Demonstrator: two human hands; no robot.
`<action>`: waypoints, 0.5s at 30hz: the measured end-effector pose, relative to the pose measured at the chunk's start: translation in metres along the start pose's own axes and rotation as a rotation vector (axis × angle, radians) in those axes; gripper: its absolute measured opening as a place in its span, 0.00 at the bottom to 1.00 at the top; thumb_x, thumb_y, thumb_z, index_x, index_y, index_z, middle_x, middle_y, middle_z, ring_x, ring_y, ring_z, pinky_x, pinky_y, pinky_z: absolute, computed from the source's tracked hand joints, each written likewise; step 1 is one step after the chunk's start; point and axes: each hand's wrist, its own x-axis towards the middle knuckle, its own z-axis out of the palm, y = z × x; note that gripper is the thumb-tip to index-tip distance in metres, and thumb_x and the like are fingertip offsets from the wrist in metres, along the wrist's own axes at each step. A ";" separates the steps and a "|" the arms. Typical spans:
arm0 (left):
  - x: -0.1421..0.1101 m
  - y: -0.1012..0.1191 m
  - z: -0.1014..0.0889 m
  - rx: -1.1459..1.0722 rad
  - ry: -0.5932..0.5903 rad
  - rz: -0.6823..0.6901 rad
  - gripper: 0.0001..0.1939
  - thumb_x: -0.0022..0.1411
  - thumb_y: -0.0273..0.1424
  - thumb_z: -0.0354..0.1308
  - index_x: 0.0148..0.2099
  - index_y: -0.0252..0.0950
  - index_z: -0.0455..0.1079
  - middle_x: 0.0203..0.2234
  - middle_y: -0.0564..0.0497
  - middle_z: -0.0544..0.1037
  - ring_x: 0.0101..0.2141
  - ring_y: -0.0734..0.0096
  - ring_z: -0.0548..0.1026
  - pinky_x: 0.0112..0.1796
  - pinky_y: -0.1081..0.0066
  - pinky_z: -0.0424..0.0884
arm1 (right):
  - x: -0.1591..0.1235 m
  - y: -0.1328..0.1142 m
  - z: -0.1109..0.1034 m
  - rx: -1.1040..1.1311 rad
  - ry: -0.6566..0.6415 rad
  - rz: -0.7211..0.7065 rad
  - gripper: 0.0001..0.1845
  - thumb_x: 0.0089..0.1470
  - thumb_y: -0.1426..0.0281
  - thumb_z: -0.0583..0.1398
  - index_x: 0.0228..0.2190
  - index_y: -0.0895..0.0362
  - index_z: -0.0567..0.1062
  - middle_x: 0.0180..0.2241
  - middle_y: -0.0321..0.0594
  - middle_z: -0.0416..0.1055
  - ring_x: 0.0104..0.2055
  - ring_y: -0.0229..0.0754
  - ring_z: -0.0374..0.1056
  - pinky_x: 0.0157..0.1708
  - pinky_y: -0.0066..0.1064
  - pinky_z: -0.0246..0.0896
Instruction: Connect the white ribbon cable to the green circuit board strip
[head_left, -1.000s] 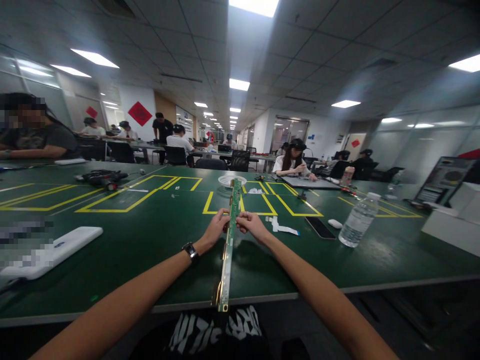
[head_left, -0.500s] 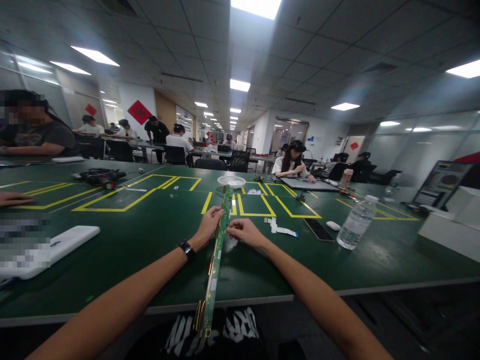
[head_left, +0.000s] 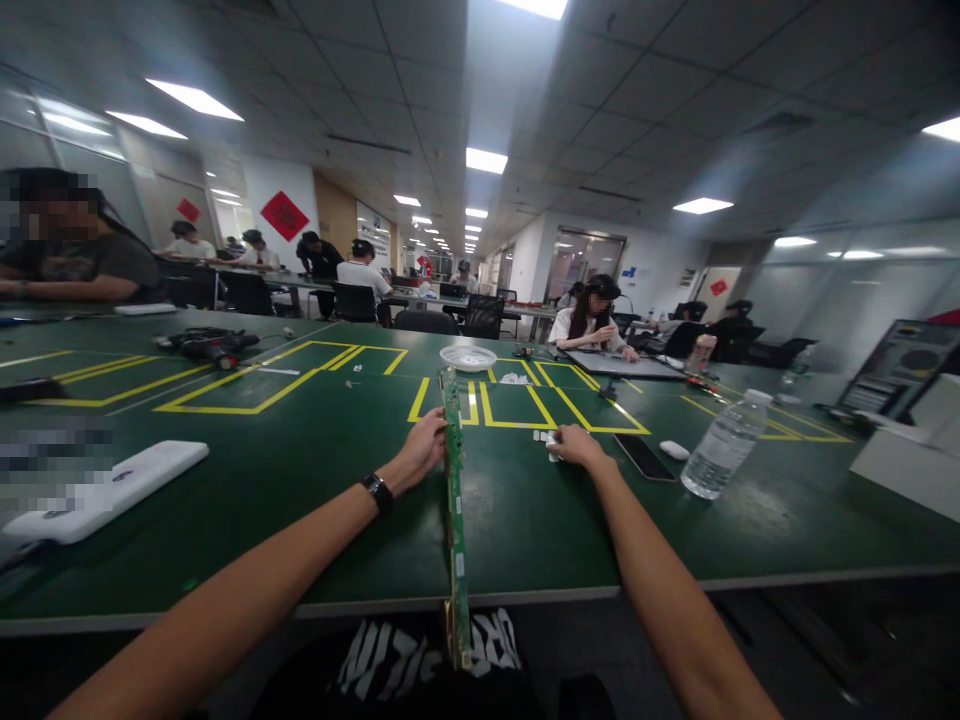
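A long, narrow green circuit board stands out from the table's front edge over my lap, its far end near a clear round dish. My left hand, with a dark band on the wrist, is closed on the board's left edge towards its far end. Off to the right, my right hand is low at the table, fingertips pinched together over small white pieces. Whatever lies between those fingertips is too small to make out. The hand hides the white strip with the blue end.
The clear dish holds small bits. A black phone, a white case and a water bottle stand to the right. At left lie a white power bank and dark tools. Co-workers sit beyond the table.
My right hand has left the board and moved right to the white pieces. The board's near end has swung right and shows more edge-on; my left hand keeps hold of it.
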 end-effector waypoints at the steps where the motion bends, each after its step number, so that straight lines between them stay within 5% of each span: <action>1: 0.001 0.000 -0.001 -0.017 0.000 -0.013 0.08 0.51 0.24 0.52 0.37 0.35 0.63 0.21 0.54 0.72 0.21 0.73 0.72 0.23 0.74 0.70 | 0.001 0.000 0.002 0.001 -0.009 -0.003 0.09 0.43 0.68 0.66 0.28 0.61 0.77 0.35 0.51 0.73 0.35 0.45 0.68 0.33 0.31 0.56; 9: -0.002 0.011 -0.006 -0.073 0.047 -0.110 0.07 0.59 0.32 0.47 0.33 0.34 0.61 0.19 0.50 0.74 0.17 0.67 0.73 0.19 0.68 0.70 | 0.004 -0.014 0.005 0.044 -0.031 -0.046 0.19 0.48 0.71 0.62 0.44 0.60 0.70 0.34 0.46 0.72 0.33 0.41 0.67 0.29 0.27 0.55; 15: -0.003 0.013 -0.003 -0.054 0.061 -0.028 0.14 0.60 0.42 0.55 0.34 0.37 0.60 0.11 0.61 0.65 0.10 0.77 0.63 0.15 0.77 0.62 | -0.010 -0.053 0.007 0.157 -0.053 -0.340 0.30 0.49 0.75 0.58 0.55 0.58 0.64 0.32 0.39 0.71 0.32 0.38 0.65 0.33 0.26 0.54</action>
